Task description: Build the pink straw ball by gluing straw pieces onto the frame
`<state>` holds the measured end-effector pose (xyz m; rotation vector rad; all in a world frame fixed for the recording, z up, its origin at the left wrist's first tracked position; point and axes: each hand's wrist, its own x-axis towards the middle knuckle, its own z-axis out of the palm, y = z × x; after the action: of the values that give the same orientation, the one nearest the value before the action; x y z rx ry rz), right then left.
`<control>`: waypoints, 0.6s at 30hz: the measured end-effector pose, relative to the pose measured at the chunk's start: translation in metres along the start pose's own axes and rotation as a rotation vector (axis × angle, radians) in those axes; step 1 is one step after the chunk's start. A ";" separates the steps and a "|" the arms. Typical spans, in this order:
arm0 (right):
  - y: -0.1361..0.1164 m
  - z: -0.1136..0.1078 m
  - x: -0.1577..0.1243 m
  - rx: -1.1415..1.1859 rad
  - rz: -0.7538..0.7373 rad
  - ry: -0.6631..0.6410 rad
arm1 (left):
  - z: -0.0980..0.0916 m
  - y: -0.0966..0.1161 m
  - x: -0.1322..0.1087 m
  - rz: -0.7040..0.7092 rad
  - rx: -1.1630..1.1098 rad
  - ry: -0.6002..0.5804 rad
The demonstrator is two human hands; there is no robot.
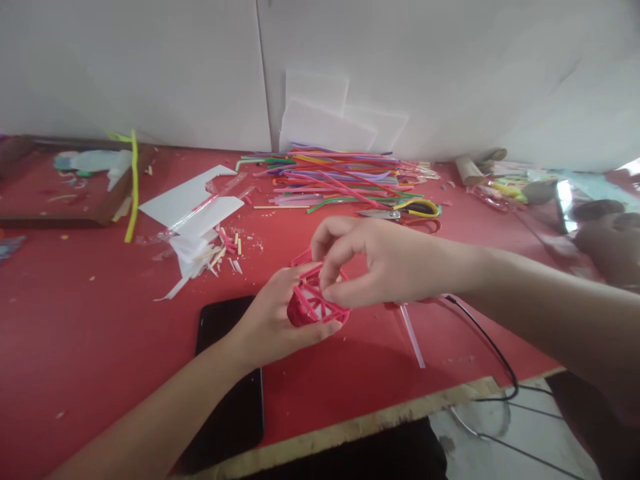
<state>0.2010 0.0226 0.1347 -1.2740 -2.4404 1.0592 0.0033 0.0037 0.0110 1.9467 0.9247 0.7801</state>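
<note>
My left hand (280, 319) cups a small red lattice made of woven drinking straws (315, 303) from below, fingers wrapped around it. My right hand (380, 263) comes in from the right and pinches the top of the same straw piece with thumb and fingers. Both hands hover just above the red table (100, 333), over a black phone (235, 400) lying flat. A loose pale straw (413, 337) lies right of the hands.
A pile of coloured straws (340, 180) and yellow-handled scissors (410, 210) lie at the back. White paper sheets (193, 203) and straw offcuts lie left of centre. A yellow straw (133, 187) rests by a brown tray (65, 213). A black cable (495, 353) runs off the front edge.
</note>
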 end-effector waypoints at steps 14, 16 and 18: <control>-0.005 0.001 0.002 -0.112 0.034 -0.136 | -0.001 0.001 0.001 -0.060 -0.014 -0.027; -0.006 0.002 0.003 -0.100 0.050 -0.152 | -0.001 0.001 0.001 -0.040 0.006 -0.026; -0.007 0.003 0.003 -0.099 0.054 -0.152 | -0.001 0.001 0.001 -0.024 0.023 -0.023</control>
<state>0.1933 0.0210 0.1370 -1.3425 -2.6140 1.1001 0.0035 0.0049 0.0129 1.9570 0.9457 0.7347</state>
